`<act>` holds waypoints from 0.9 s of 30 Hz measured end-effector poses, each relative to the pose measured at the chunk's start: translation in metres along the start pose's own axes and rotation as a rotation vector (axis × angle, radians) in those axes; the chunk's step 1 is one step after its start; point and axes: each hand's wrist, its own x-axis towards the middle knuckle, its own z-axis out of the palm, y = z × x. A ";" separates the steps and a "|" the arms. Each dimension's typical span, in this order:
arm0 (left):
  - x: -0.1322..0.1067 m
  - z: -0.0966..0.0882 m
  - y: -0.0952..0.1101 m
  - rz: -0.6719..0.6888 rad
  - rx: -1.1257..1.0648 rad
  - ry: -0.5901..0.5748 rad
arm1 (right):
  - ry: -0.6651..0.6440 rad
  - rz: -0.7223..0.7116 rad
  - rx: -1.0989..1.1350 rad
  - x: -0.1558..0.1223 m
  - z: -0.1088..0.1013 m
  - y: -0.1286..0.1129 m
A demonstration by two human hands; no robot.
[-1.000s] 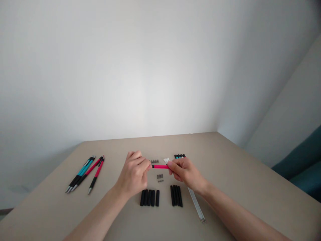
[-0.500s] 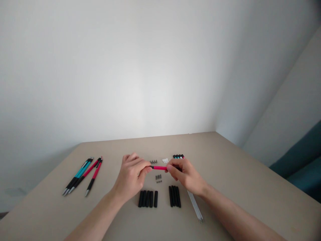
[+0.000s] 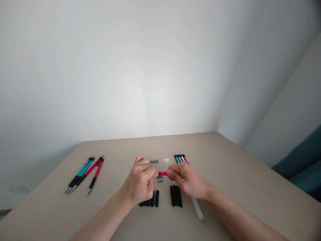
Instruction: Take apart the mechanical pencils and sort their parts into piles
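Note:
My left hand [image 3: 140, 182] and my right hand [image 3: 187, 179] both pinch a red pen barrel [image 3: 163, 173] held level between them above the beige table [image 3: 238, 187]. Only a short red stretch shows between the fingertips. Under my left hand lies a row of black grip sleeves [image 3: 153, 199], partly hidden by it. A second row of black sleeves [image 3: 176, 195] lies below my right hand. Small springs [image 3: 159, 179] rest on the table just beneath the barrel.
Several assembled teal and red pens [image 3: 84, 173] lie at the left. Metal tips [image 3: 153, 161], white small parts [image 3: 166, 160] and a row of pen barrels [image 3: 181, 158] sit behind the hands. Thin refills [image 3: 198, 209] lie near my right forearm. A teal seat [image 3: 304, 167] is at right.
Both hands have drawn closer together and slightly toward me, so less of the red barrel shows. My left hand now covers part of the left sleeve row.

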 end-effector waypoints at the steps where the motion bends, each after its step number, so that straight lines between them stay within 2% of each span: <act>1: -0.001 0.001 0.000 -0.029 -0.030 -0.002 | 0.025 -0.048 -0.054 -0.001 -0.001 0.000; 3: -0.001 0.001 0.000 -0.074 -0.065 -0.020 | 0.070 -0.111 -0.135 -0.002 -0.002 -0.001; 7: -0.002 -0.005 -0.003 -0.086 -0.031 -0.061 | 0.147 -0.127 -0.164 -0.001 -0.002 -0.003; 11: -0.004 -0.009 -0.007 -0.107 0.000 -0.070 | 0.133 -0.123 -0.165 0.002 0.000 -0.002; 17: -0.002 -0.011 -0.005 -0.117 0.011 -0.055 | 0.213 -0.084 -0.111 0.001 0.002 -0.002; 22: -0.002 -0.014 -0.003 -0.118 0.003 -0.069 | 0.148 -0.117 -0.142 0.001 0.002 -0.002; 27: -0.002 -0.013 -0.003 -0.125 0.015 -0.081 | 0.208 -0.119 -0.130 0.002 0.004 0.000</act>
